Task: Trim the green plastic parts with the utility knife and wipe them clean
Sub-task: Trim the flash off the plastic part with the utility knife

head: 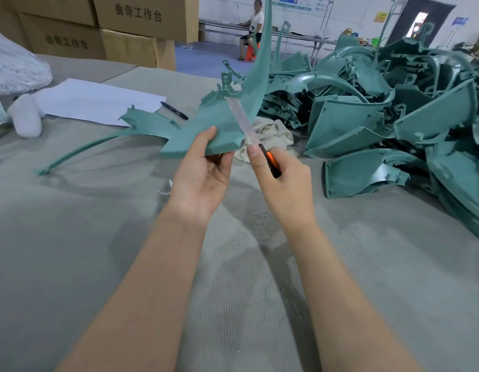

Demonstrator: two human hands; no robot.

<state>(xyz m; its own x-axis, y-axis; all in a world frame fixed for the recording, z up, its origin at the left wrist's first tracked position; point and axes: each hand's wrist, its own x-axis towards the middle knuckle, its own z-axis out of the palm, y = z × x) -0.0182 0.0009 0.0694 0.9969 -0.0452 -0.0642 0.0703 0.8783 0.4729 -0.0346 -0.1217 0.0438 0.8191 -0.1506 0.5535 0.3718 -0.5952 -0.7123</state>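
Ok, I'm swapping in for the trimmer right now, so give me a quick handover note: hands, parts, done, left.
Left hand: holds a green part up by its wide end.
Right hand: grips the utility knife, long blade out and lying against the part.
One part lies on the table by the paper; the cloth sits behind the knife.
Left: finish this trim and wipe it, then the big pile at right. I can't tell which pieces are already done.

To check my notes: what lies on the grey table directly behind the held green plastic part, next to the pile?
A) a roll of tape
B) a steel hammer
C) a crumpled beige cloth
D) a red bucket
C: a crumpled beige cloth lies on the grey table just behind the green plastic part, beside the pile of green plastic parts.
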